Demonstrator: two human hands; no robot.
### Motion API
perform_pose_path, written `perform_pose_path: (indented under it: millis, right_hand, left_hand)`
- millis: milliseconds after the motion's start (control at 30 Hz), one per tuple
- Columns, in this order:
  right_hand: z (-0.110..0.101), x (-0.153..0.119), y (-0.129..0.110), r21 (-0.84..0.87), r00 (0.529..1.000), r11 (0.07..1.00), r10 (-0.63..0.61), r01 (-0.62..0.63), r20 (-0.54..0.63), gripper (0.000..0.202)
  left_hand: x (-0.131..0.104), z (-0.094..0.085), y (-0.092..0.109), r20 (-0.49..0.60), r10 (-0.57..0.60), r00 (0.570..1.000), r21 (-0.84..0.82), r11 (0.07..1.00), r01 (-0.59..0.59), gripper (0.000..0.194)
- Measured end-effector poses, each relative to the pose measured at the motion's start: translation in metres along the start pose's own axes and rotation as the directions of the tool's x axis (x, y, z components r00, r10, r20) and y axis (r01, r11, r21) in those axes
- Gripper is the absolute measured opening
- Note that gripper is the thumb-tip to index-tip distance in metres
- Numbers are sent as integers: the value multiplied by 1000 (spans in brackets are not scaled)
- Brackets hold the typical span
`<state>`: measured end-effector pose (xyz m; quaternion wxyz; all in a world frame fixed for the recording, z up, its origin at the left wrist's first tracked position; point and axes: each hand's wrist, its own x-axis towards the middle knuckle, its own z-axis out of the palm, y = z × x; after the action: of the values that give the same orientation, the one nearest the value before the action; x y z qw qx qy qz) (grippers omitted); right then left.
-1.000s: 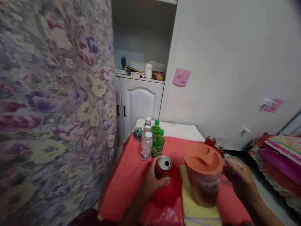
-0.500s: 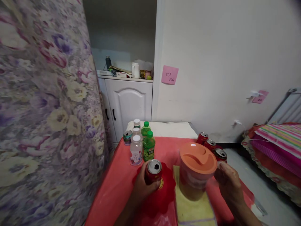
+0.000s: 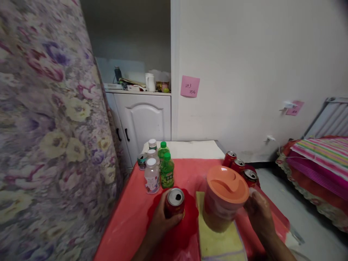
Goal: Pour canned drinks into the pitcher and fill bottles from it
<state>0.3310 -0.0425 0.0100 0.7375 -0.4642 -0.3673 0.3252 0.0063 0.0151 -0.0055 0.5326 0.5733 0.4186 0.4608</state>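
My left hand [image 3: 164,219] is wrapped around a red drink can [image 3: 174,206] with its top opening facing up. The can is upright at the red scalloped plate [image 3: 187,232]; whether its base touches the plate is hidden. At the right, my right hand [image 3: 258,208] has its fingers closed at the handle side of a clear pitcher [image 3: 219,214], the handle itself mostly covered. An orange lid [image 3: 227,184] caps the pitcher, and brownish liquid shows low inside. The pitcher leans slightly over a folded yellow cloth [image 3: 214,244].
Left of centre stand white-capped bottles [image 3: 152,177], green bottles [image 3: 166,172] and an open tin [image 3: 141,161]. Several red cans [image 3: 238,166] line up behind the pitcher. A floral curtain [image 3: 59,145] hangs at the left; a bed [image 3: 318,170] is at the right.
The view has shifted slightly, so most things sit a little further left. Both hands keep their holds on the can and the pitcher.
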Motion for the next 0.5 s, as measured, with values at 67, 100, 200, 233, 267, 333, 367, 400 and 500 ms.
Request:
perform_pose_path:
  millis: [67, 100, 200, 233, 267, 333, 367, 400, 500]
  right_hand:
    - [0, -1, 2, 63, 997, 996, 67, -65, -29, 42]
    - [1, -1, 2, 98, 994, 990, 103, -99, -44, 44]
    - [2, -2, 4, 156, 985, 977, 157, -145, -72, 48]
    - [2, -2, 4, 159, 984, 976, 160, -147, -75, 47]
    - [2, -2, 5, 160, 984, 976, 162, -148, -78, 46]
    - [2, -3, 6, 161, 982, 975, 168, -153, -83, 46]
    - [2, -3, 7, 161, 982, 975, 170, -155, -85, 47]
    - [2, -3, 7, 159, 982, 975, 169, -154, -84, 47]
    - [3, -3, 9, 144, 986, 980, 146, -134, -76, 48]
  left_hand:
    - [-1, 0, 0, 12, 12, 1000, -17, 1000, -12, 84]
    - [-2, 0, 0, 15, 17, 1000, -21, 1000, -17, 83]
    - [-2, 1, -2, 12, 38, 999, -21, 999, -38, 81]
    - [-3, 1, -3, 11, 45, 999, -15, 999, -45, 82]
    - [-3, 1, -5, 11, 51, 999, -8, 999, -51, 82]
    - [-3, 2, -7, 17, 55, 998, 3, 998, -55, 83]
    - [-3, 2, -7, 16, 56, 998, 5, 998, -56, 83]
    - [-3, 2, -8, 12, 58, 998, 4, 998, -58, 83]
    - [-3, 1, -6, 10, 62, 998, -17, 998, -62, 81]
